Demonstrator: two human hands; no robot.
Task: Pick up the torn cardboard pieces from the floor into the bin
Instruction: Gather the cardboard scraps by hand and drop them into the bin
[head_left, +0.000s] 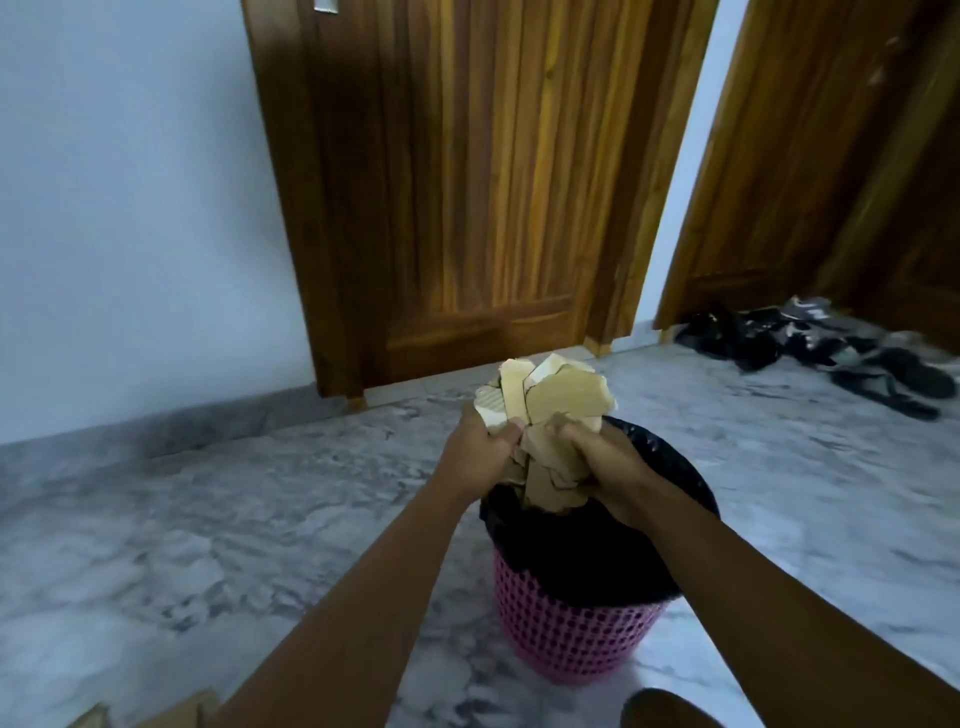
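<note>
A bunch of torn brown cardboard pieces (550, 400) is held upright between both hands, directly over the open mouth of the bin. My left hand (478, 452) grips the bunch from the left, and my right hand (602, 462) grips it from the right. The lower ends of the pieces hang just above the black liner. The bin (566, 639) is a pink perforated plastic basket lined with a black bag, standing on the grey marble floor. More cardboard (171, 712) lies on the floor at the bottom left edge.
A closed wooden door (467, 182) stands behind the bin, with a white wall to its left. A second wooden door is at the right. Dark shoes and sandals (810, 343) lie in a pile on the floor at the right. My foot (665, 709) shows near the bin's base.
</note>
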